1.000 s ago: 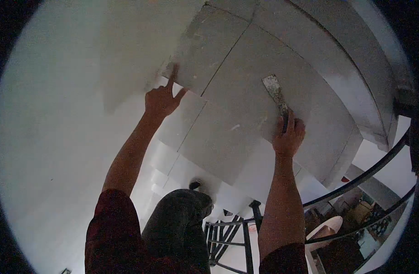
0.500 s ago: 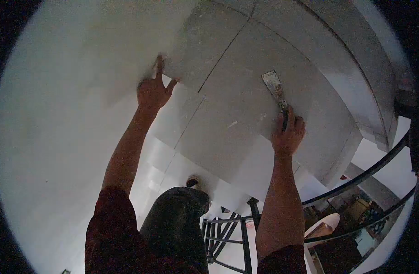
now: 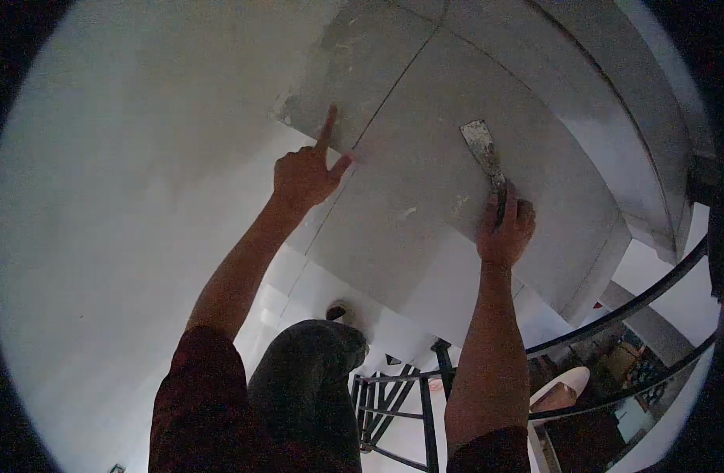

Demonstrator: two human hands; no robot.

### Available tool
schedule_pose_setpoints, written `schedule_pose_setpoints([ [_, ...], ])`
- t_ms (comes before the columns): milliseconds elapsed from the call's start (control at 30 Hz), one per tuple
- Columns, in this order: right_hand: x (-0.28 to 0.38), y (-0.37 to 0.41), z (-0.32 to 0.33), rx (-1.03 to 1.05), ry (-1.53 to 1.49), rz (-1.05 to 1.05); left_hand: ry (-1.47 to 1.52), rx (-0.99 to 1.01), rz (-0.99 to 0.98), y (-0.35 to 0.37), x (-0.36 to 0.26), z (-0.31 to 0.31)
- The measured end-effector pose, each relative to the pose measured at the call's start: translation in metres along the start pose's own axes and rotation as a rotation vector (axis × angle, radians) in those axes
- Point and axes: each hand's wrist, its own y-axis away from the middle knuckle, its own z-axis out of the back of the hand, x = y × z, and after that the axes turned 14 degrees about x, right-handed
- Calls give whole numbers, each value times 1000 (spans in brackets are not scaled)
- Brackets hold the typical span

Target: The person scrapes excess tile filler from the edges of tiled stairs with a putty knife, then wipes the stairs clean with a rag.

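My right hand point(image 3: 507, 233) is wrapped round the handle of a putty knife point(image 3: 483, 148). Its worn, whitish blade points away from me over a grey tiled step point(image 3: 409, 189). To the left, my left hand point(image 3: 305, 178) is above the step's edge, with index finger and thumb stretched apart and the other fingers curled; nothing is in it. The index fingertip is over the grey tile, close to a dark joint line point(image 3: 387, 96). Pale smears point(image 3: 409, 212) mark the tile between my hands.
A smooth pale wall point(image 3: 141, 189) rises along the left. Lower steps descend toward my bent knee point(image 3: 310, 355) and shoe point(image 3: 338, 310). A black metal railing point(image 3: 638, 298) curves at the right, with a lower floor holding assorted things beyond it.
My left hand has moved right, away from the wall corner and toward the joint line. The right hand and putty knife have shifted only slightly right in view.
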Motion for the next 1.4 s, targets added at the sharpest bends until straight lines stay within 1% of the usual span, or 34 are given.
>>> schedule_pose_setpoints([
  [67, 0, 0, 0, -19, 24, 13, 142, -193, -109, -3, -7, -6],
  [100, 0, 0, 0, -13, -18, 5, 143, -193, -108, -10, -7, -18],
  [167, 0, -1, -2, -10, -62, -2, 99, -601, -368, -29, -5, -44],
  [200, 0, 1, -3, 4, -29, -7, 98, -602, -366, -29, -9, -43],
  [267, 0, 2, -5, 20, 5, -8, 293, -680, -412, -29, -23, -42],
  [300, 2, 2, -2, 65, -21, -45, 294, -680, -410, -32, -29, -43],
  [333, 2, 2, 0, 111, -46, -83, 318, -767, -431, -36, -34, -43],
  [367, 2, 4, 0, 113, -45, -85, 342, -853, -454, -39, -40, -42],
  [400, 2, 5, -1, 94, -3, -77, 341, -855, -458, -42, -46, -41],
  [467, 1, 5, -4, 69, 39, -70, 338, -697, -532, -49, -58, -37],
  [500, 1, 5, -5, 68, 8, -70, 335, -697, -535, -50, -64, -33],
  [567, 0, 4, -4, 68, -26, -71, 293, -592, -529, -54, -76, -23],
  [600, 1, 2, 0, 108, -33, -89, 291, -590, -526, -56, -79, -19],
  [667, 3, 2, 1, 148, -41, -105, 257, -444, -462, -61, -83, -10],
  [700, 0, 2, -2, 149, 16, -109, 257, -448, -462, -67, -85, -13],
  [767, -1, 5, -4, 151, 73, -124, 381, -591, -477, -71, -87, -19],
  [800, 0, 6, -2, 137, 38, -113, 380, -589, -484, -71, -88, -21],
  [867, 2, 5, 1, 110, 4, -94, 274, -669, -449, -71, -88, -20],
  [900, 0, 8, 2, 144, -34, -103, 275, -683, -450, -71, -88, -24],
  [933, -1, 8, 0, 172, -77, -109, 259, -601, -430, -73, -89, -28],
  [967, -3, 5, -1, 153, -82, -107, 240, -517, -411, -77, -90, -28],
  [1000, -4, 6, 0, 140, -94, -126, 235, -526, -412, -77, -91, -23],
  [1067, -10, 14, -4, 132, -102, -151, 259, -321, -417, -75, -93, -17],
  [1133, -17, 14, -11, 23, -67, -68, 248, -342, -396, -75, -97, -20],
  [1167, -20, 10, -14, 17, -63, -59, 236, -360, -374, -80, -99, -19],
  [1200, -23, 10, -13, 4, -126, -56, 248, -361, -373, -81, -102, -16],
  [1233, -26, 12, -13, -4, -188, -60, 252, -344, -380, -81, -104, -16],
  [1267, -30, 11, -15, -2, -177, -68, 251, -328, -395, -81, -107, -14],
  [1333, -30, 14, -10, -14, -318, -63, 244, -308, -412, -79, -108, -16],
  [1400, -38, 15, -9, -30, -301, -88, 225, -301, -428, -80, -118, -13],
])
